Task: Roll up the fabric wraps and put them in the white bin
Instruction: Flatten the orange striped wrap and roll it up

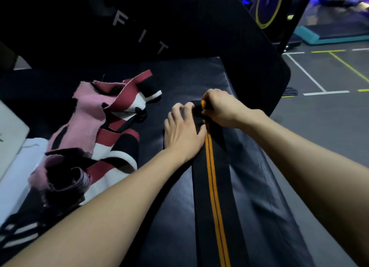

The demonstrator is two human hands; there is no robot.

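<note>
A long black woven fabric wrap with an orange centre stripe (211, 186) lies stretched along the dark padded vinyl bench (171, 196), running from 6 o'clock up to its rolled far end just right of centre. The right hand (221, 108) clenches that small roll while the left hand (182, 130) pinches it from 9 o'clock, palm down on the strap. At 9 o'clock sits a loose heap of pink, maroon, white and black fabric wraps (95, 126), touching the corner of a white plastic bin (10, 130) at the left edge
</note>
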